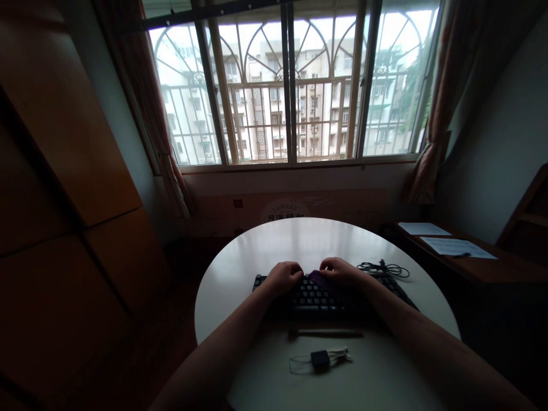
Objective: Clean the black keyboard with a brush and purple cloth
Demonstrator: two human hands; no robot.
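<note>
A black keyboard (314,298) lies across the round white table, partly hidden under my forearms. My left hand (283,277) is at its back edge, fingers curled and tips pressed together by the top row of keys; whether they grip anything is too dark to tell. Close to its right, my right hand (340,270) is closed on a purple cloth (319,278), which drapes over the keys below it. In front of the keyboard lies a slim brush-like tool (329,333). Nearer me is a wire keycap puller (320,358) with a dark block in its middle.
A coiled black cable (385,268) rests behind the keyboard's right end. The white table (226,285) has a curved edge. Papers (456,248) and a pen lie on a brown side table (509,271) to the right. A wooden cabinet (64,142) stands left; a barred window is ahead.
</note>
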